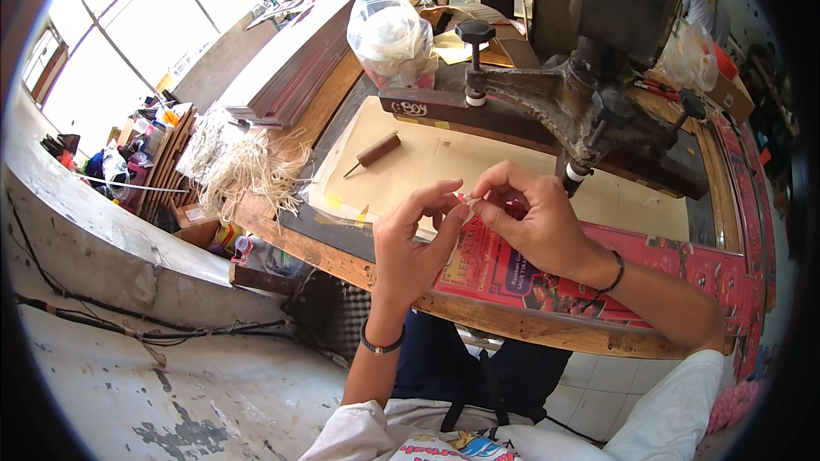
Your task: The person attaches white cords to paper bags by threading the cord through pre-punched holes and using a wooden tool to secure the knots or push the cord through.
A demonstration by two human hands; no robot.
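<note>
Fingertips of your left hand (416, 239) and right hand (528, 220) pinch narrowly on one pale cord end (469, 200), held just above the red printed sheet (598, 282). Judged from this, threading or knotting is in progress, not finished. Beyond the sheet lie an awl (374, 152), the iron press (555, 98), and loose cords (256, 169) to its left.

Looked down from head height, close over the workbench (359, 266) (single fisheye view), edges bending toward the rim.
</note>
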